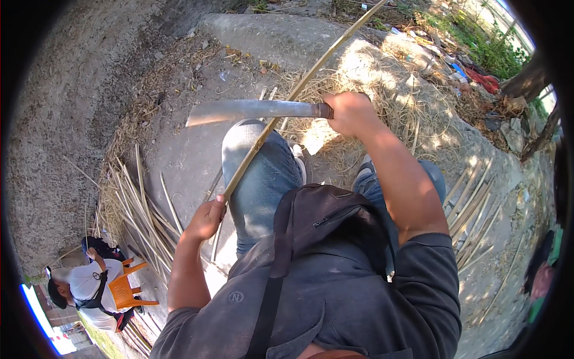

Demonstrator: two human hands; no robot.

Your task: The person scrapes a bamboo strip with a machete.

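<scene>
My left hand [206,219] is closed around the lower end of a long, pale bamboo strip [250,157]. The strip slants up to the right across my left knee and runs out past the top edge. In my right hand [354,113] is the handle of a machete [251,109]. Its broad metal blade points left and crosses the strip just above the knee. Whether the edge bites into the strip, I cannot tell. Most of the handle is hidden inside my fist.
Split strips [140,206] lie in a pile at left, with more strips [472,200] at right. Thin shavings [382,78] cover the ground ahead. A person [89,284] sits on an orange chair [122,290] at lower left. A dark bag [335,218] rests against my front.
</scene>
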